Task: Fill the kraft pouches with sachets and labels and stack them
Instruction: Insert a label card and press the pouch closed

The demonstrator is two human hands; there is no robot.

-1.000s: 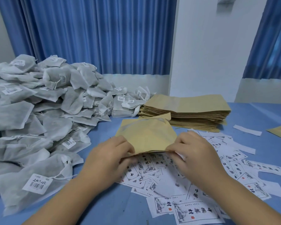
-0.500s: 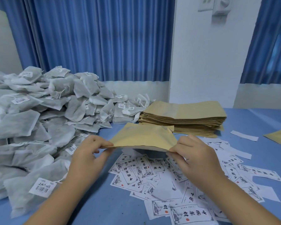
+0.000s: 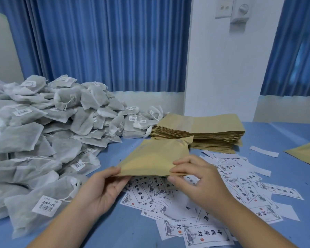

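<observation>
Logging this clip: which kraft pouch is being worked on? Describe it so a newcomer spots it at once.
On the blue table, find the stack of kraft pouches by the white pillar. In front of it, over the scattered labels, the left hand and right hand each pinch the near edge of one pouch. Alone among the pouches, it is held up, not stacked or lying flat.

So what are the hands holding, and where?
Both hold one kraft pouch by its near edge: the left hand at the left corner, the right hand pinching the right corner.
</observation>
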